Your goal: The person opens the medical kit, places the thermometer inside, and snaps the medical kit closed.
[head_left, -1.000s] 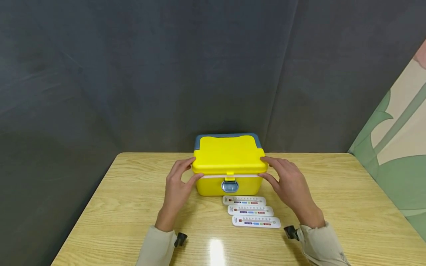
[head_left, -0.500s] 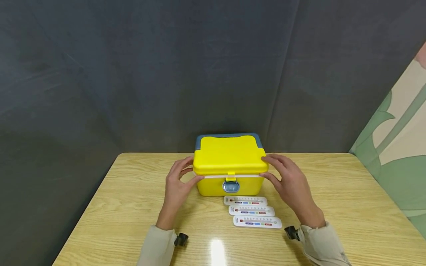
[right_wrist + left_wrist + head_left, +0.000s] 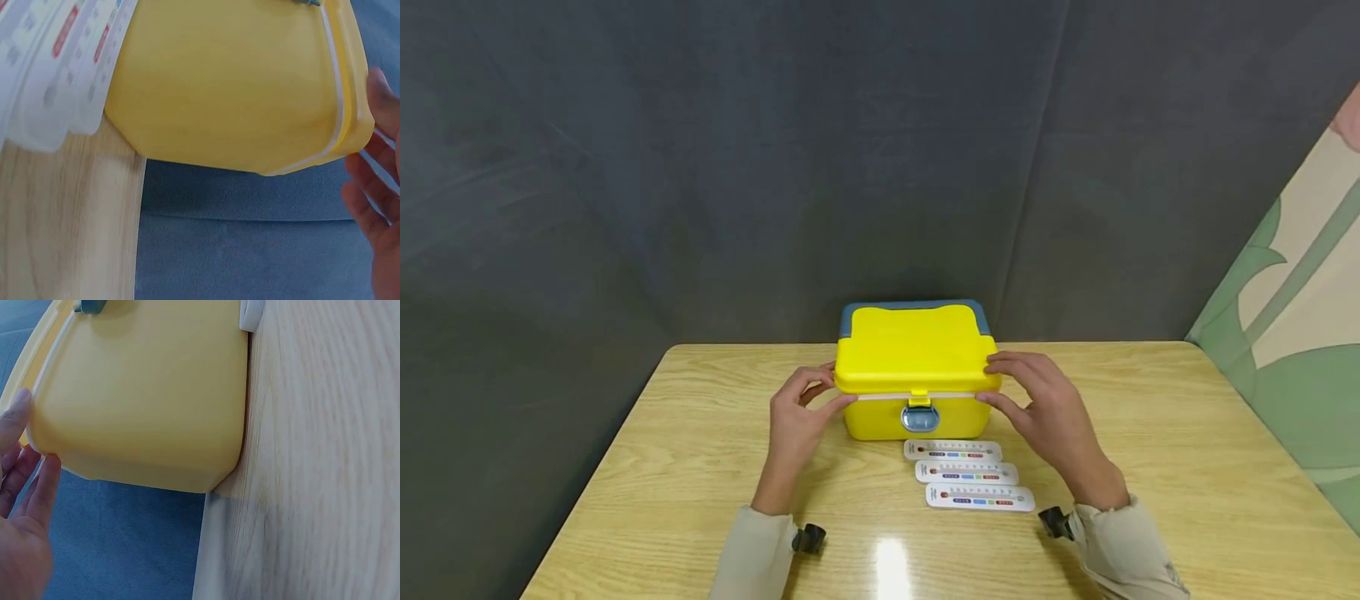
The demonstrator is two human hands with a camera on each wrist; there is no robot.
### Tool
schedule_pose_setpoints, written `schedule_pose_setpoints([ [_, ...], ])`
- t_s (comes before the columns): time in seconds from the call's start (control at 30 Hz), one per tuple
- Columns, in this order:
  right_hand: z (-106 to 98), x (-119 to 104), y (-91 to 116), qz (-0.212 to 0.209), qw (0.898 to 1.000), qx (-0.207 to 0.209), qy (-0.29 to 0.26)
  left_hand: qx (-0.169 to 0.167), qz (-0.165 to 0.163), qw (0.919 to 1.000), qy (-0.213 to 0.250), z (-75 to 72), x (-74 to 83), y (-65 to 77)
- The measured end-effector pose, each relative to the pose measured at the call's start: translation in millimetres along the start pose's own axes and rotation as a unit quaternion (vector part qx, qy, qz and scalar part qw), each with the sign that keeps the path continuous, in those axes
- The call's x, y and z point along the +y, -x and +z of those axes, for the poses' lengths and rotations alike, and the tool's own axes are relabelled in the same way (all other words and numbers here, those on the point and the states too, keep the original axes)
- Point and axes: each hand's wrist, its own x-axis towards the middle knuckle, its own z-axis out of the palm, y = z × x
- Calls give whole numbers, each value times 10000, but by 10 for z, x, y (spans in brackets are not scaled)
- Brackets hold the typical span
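Observation:
A yellow storage box [image 3: 917,350] with a blue-grey handle at the back and a grey-blue front clasp [image 3: 920,418] stands on the table. A white strip runs beneath its lid [image 3: 917,379]. My left hand [image 3: 795,425] holds the lid's front left corner, thumb on the front edge and fingers at the side, partly hidden behind it. On the other side my right hand [image 3: 1056,417] grips the right corner, thumb at the front and fingertips along the lid's side. In the right wrist view, the thumb and fingers [image 3: 362,206] are at the lid's rim.
Three white thermometer strips [image 3: 979,497] lie staggered on the wooden table [image 3: 662,500], just in front of the box. Behind the table hangs a dark curtain [image 3: 850,167]. A wall with a plant pattern [image 3: 1300,350] stands at the right.
The left fingers have slid from the lid's upper left corner down along its side. The right hand has shifted slightly left at its corner. Box and thermometers stay in place.

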Motion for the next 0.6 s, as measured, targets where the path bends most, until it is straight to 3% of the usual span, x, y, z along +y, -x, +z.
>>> schedule_pose_setpoints([
  [0.23, -19, -2, -2, 50, 9998, -129, 140, 58, 36, 10000, -26, 22, -4, 0],
  [0.6, -30, 42, -83, -267, 9994, 98, 216, 44, 7, 10000, -83, 23, -15, -7],
])
